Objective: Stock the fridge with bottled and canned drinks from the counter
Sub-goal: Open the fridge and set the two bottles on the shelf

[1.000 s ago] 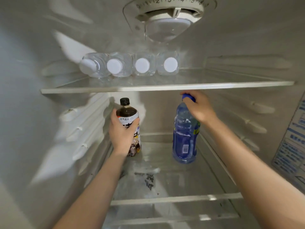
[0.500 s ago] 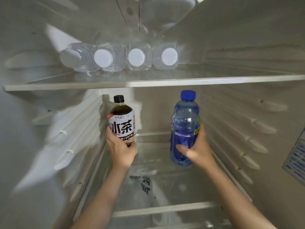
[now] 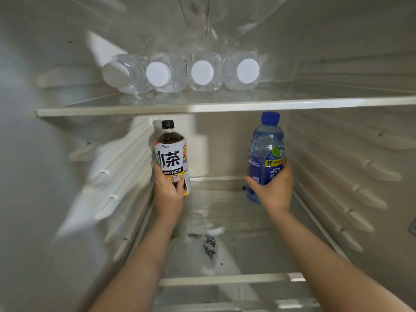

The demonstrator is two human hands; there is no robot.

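Right now, the left hand (image 3: 167,192) is gripping the upright tea bottle (image 3: 172,154) at ten o'clock over the lower shelf (image 3: 243,224); the right hand (image 3: 273,188) is grasping the blue bottle (image 3: 266,149) at two. Beyond, at twelve, four water bottles (image 3: 202,72) are lying on the upper shelf (image 3: 225,107).

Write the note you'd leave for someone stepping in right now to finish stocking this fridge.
Hands: the left-hand grip holds the dark tea bottle low on its label; the right-hand grip holds the blue bottle around its lower half.
Where: both bottles are upright, apart, toward the back of the lower shelf; whether their bases rest on it is unclear.
Done: four clear water bottles lie side by side on the upper shelf, white caps facing out.
Left: set both down, let go, then probably fetch more; the counter is out of view.
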